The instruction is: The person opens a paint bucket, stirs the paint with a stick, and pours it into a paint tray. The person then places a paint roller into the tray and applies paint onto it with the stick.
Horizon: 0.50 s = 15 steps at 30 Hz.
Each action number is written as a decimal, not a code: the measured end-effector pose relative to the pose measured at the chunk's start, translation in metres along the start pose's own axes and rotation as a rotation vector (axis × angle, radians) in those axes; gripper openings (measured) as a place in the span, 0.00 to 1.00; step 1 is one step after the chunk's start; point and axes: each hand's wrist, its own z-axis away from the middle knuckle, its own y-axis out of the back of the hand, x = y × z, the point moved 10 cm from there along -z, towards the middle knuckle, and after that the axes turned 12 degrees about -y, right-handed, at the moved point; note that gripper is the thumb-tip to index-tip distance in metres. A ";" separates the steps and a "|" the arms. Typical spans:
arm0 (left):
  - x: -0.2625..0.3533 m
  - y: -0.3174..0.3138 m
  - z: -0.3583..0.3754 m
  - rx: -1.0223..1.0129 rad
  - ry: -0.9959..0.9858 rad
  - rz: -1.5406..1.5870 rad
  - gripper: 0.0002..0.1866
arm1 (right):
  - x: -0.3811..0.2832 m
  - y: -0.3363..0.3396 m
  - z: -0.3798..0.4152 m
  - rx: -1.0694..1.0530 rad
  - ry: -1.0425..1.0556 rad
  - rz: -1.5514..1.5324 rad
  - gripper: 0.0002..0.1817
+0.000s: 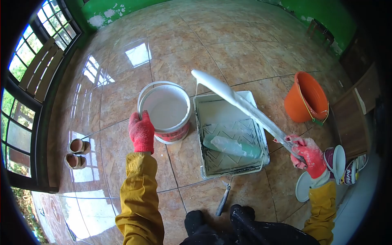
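My left hand (141, 130), in a red glove, grips the rim of a white bucket (175, 134) at its left side. Pale paint fills much of the bucket. In my right hand (304, 155), also gloved in red, is a long stick (261, 116) whose far end is thickly coated in white paint. The coated tip is raised above the far left corner of a paint tray (232, 173), and a thin strand of paint hangs from it. A roller (232, 147) with a pale green sleeve lies in the tray, its dark handle (223, 200) reaching toward my feet.
An orange bucket (304, 100) stands at the right, near wooden furniture. Behind my right hand are paint cans (350, 173) and a white lid (302, 187). Two small containers (76, 145) sit on the left floor by the window. My feet are just below the tray.
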 end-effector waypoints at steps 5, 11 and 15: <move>-0.029 -0.003 0.007 0.018 0.051 0.124 0.16 | 0.007 0.026 0.014 0.073 0.029 0.065 0.23; -0.036 -0.004 0.016 0.019 0.081 0.202 0.20 | 0.005 0.030 0.007 0.224 -0.167 0.323 0.23; -0.024 0.023 0.069 0.304 0.004 0.275 0.19 | -0.005 0.015 -0.008 0.187 -0.020 0.429 0.21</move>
